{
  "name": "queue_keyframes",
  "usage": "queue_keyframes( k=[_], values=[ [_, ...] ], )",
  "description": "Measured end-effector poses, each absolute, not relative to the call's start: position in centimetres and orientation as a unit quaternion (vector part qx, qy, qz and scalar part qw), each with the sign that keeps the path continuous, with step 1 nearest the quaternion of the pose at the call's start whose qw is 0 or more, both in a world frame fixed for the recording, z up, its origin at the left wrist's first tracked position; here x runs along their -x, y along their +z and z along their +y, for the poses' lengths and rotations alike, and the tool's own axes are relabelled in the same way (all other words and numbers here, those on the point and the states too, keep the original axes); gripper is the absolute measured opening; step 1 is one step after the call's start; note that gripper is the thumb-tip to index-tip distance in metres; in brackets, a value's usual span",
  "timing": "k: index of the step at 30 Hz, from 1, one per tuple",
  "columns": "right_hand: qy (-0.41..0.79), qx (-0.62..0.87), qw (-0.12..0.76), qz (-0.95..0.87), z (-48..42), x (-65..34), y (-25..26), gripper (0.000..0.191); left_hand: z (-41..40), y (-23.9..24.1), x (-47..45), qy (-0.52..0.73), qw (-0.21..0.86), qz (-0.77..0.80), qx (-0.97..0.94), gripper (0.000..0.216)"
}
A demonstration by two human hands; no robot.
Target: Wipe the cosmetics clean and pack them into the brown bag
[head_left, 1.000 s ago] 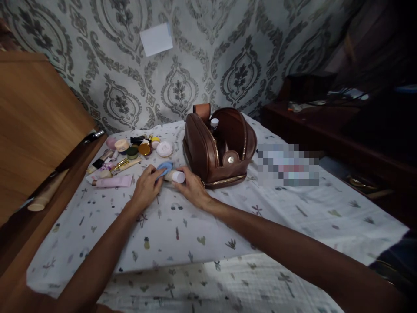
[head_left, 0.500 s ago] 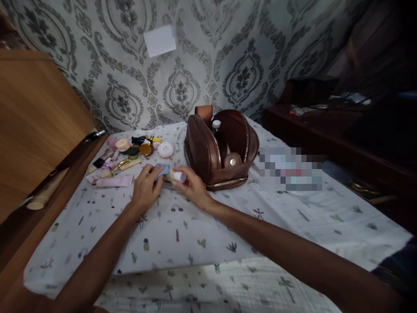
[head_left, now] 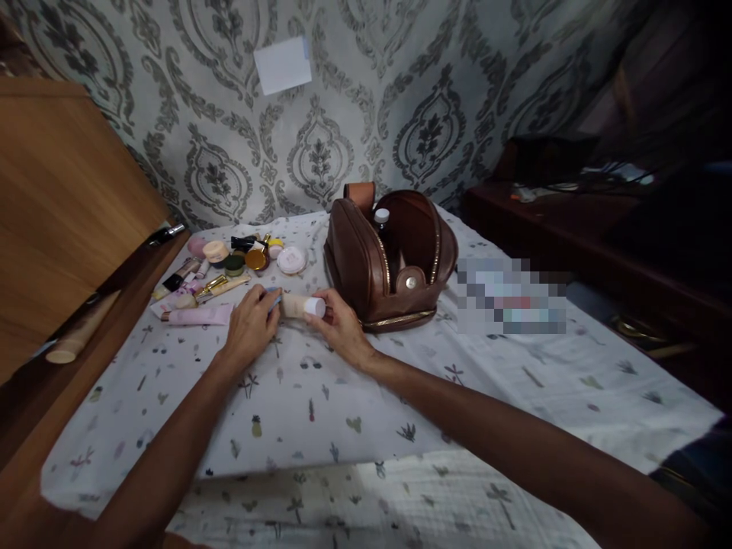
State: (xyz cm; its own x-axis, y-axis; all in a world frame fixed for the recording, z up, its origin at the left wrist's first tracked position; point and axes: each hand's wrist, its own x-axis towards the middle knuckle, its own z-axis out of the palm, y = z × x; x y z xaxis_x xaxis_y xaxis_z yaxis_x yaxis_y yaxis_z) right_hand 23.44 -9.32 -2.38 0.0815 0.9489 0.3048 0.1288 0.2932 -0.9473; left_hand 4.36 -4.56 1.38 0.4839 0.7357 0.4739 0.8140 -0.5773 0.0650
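Observation:
My right hand grips a small beige bottle with a white cap, lying sideways just above the patterned white cloth. My left hand is closed over a blue sponge, which is mostly hidden under its fingers and touches the bottle's base. An open brown leather toiletry bag stands just right of both hands, with a white-capped dark bottle upright inside.
A heap of cosmetics lies at the back left: a pink tube, round compacts, small jars, gold pens. A wooden panel runs along the left, a dark wooden shelf on the right. Patterned wallpaper with a paper note behind.
My left hand has closed further over the blue sponge, hiding most of it. The beige bottle has shown more fully in my right hand. Both hands stayed close together.

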Motion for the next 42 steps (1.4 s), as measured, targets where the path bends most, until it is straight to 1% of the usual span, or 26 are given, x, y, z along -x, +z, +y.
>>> queue_keyframes(
  k=[3,6,11,14,16,18,20,23,28,33,37,40,42],
  values=[
    [0.379,0.455,0.572,-0.568,-9.5,-23.4,-2.1,0.029,-3.9,0.9,-4.0,-0.227,0.058,-0.466,0.853,0.039],
    [0.391,0.434,0.582,-0.566,-9.7,-23.4,-1.9,0.030,-3.3,0.7,-3.6,-0.248,0.043,-0.464,0.849,0.040],
    [0.434,0.405,0.585,-0.552,-10.0,-23.3,-1.7,0.037,-3.8,2.3,-3.6,-0.374,0.077,-0.446,0.810,0.033],
    [0.447,0.395,0.584,-0.550,-10.0,-23.3,-1.7,0.038,-5.2,3.2,-4.3,-0.429,0.102,-0.378,0.814,0.030],
    [0.443,0.387,0.591,-0.551,-9.9,-23.3,-1.8,0.039,-6.2,3.2,-5.1,-0.416,0.101,-0.309,0.849,0.029],
    [0.437,0.379,0.599,-0.553,-9.7,-23.4,-1.9,0.039,-6.8,2.9,-5.7,-0.374,0.101,-0.258,0.885,0.027],
    [0.431,0.376,0.604,-0.555,-9.5,-23.4,-2.1,0.039,-6.9,2.6,-6.0,-0.338,0.106,-0.250,0.901,0.023],
    [0.425,0.379,0.608,-0.554,-9.3,-23.4,-2.4,0.040,-6.1,2.4,-5.5,-0.313,0.108,-0.307,0.892,0.019],
    [0.436,0.377,0.608,-0.545,-9.4,-23.3,-2.5,0.042,-4.5,2.6,-4.2,-0.278,0.091,-0.415,0.862,0.018],
    [0.427,0.380,0.609,-0.550,-9.7,-23.4,-1.8,0.037,-4.0,2.6,-3.8,-0.285,0.066,-0.457,0.840,0.019],
    [0.369,0.404,0.603,-0.581,-9.9,-23.6,-1.5,0.028,-3.9,2.8,-3.6,-0.305,0.064,-0.465,0.828,0.018],
    [0.327,0.413,0.596,-0.606,-10.0,-23.8,-1.5,0.024,-4.5,3.1,-3.9,-0.335,0.071,-0.457,0.821,0.018],
    [0.322,0.414,0.594,-0.610,-9.9,-23.8,-1.5,0.025,-5.1,3.1,-4.3,-0.360,0.069,-0.421,0.830,0.020]
  ],
)
